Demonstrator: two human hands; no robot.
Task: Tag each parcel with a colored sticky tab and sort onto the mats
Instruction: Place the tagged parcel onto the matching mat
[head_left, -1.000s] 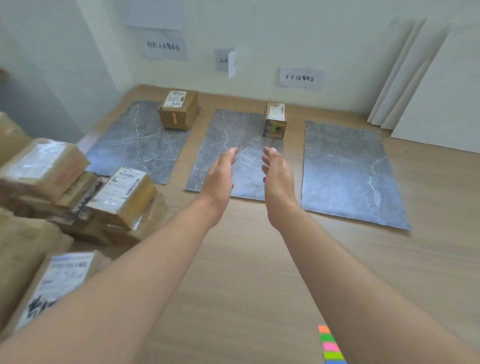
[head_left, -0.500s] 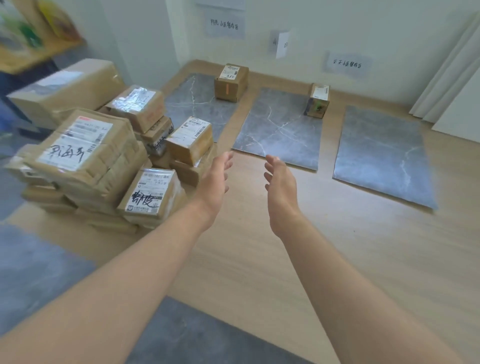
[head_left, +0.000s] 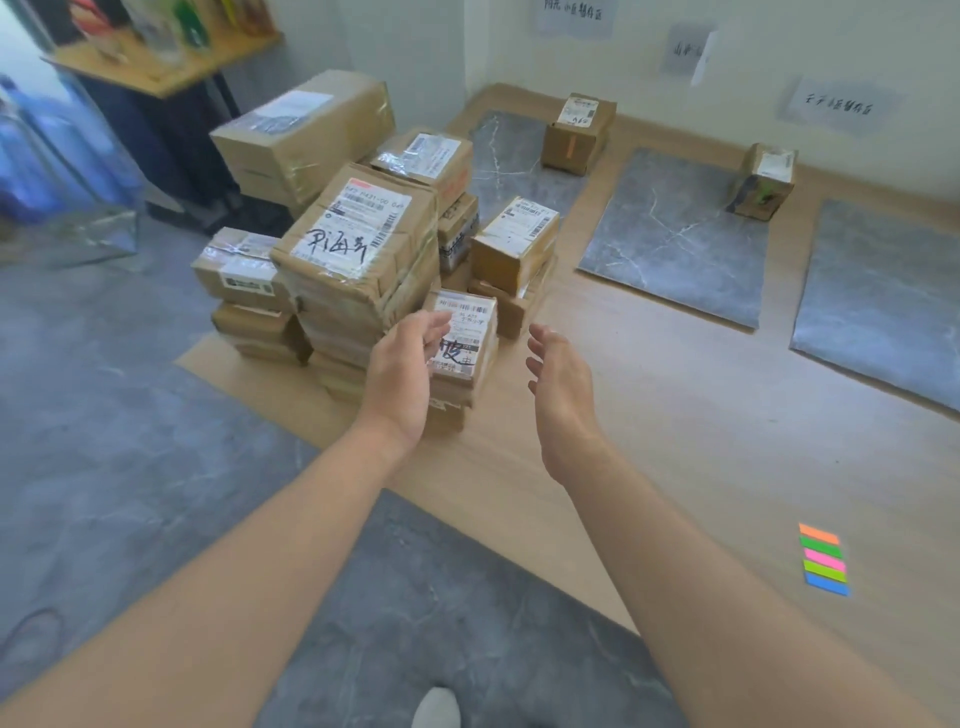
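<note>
A pile of several brown cardboard parcels (head_left: 358, 244) stands on the wooden floor at centre left. At its front sits a small parcel with a white label (head_left: 467, 343). My left hand (head_left: 405, 374) reaches its left side with fingers relaxed; whether it touches is unclear. My right hand (head_left: 561, 384) hovers open to the right of that parcel, apart from it. Three grey marble mats lie beyond: the left mat (head_left: 509, 156) bears a parcel with an orange tab (head_left: 576, 135), the middle mat (head_left: 670, 244) a parcel with a green tab (head_left: 763, 179), the right mat (head_left: 878, 301) is bare. A strip of colored sticky tabs (head_left: 823, 558) lies at lower right.
Paper signs (head_left: 831, 104) hang on the wall above the mats. A dark table (head_left: 171, 67) and blue water bottles (head_left: 47, 156) stand at the far left. Grey floor (head_left: 130, 441) lies to the left. A shoe tip (head_left: 436, 709) shows at the bottom edge.
The view has swung left and down from the mats to the parcel pile. Both hands have moved toward the front small parcel, the left one now at its side.
</note>
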